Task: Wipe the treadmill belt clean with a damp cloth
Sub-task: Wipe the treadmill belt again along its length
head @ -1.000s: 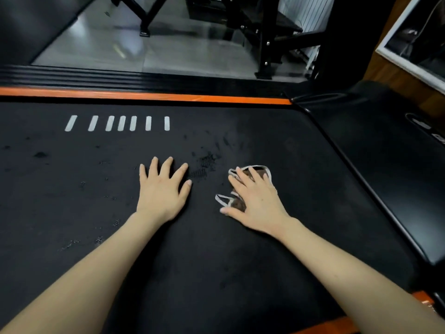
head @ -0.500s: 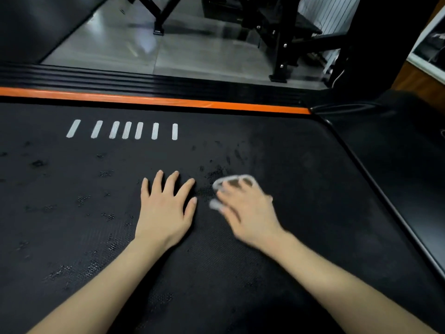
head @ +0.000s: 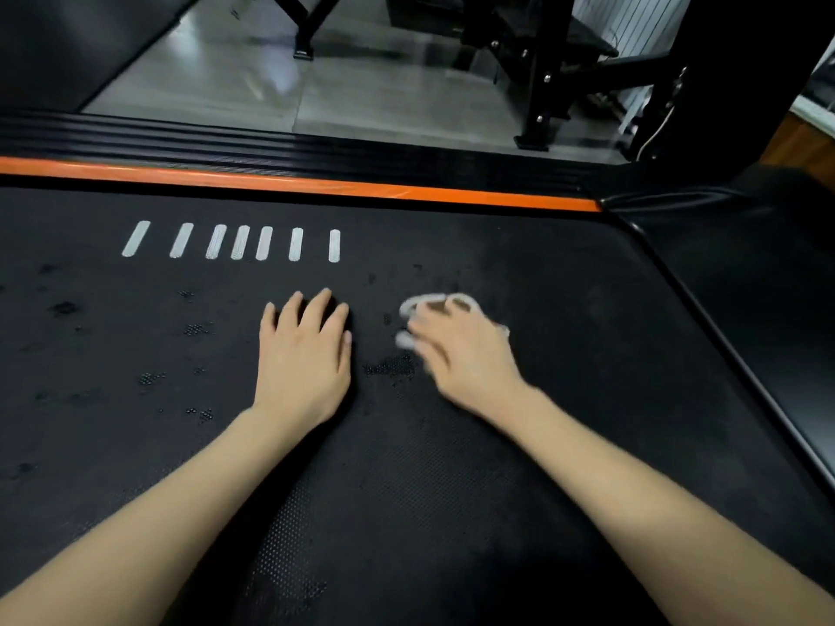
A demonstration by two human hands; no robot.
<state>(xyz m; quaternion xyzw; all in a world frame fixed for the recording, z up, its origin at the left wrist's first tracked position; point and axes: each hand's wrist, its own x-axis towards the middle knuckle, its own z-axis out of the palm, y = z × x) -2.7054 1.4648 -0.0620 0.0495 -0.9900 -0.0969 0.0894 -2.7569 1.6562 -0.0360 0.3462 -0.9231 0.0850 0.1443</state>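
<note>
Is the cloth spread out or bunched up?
Bunched up: the white-edged dark cloth shows only as small loops around the blurred right hand.

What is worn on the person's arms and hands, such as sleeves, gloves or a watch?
The left forearm and right forearm are bare to the picture edge; no sleeves show. The left hand and right hand wear no gloves; neither wrist has a watch or band. The right hand is blurred, so rings cannot be judged.

Dim, right hand blurred (perhaps floor glare)

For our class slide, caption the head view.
Right hand presses a cloth on the treadmill belt; left hand rests flat alongside.
</note>
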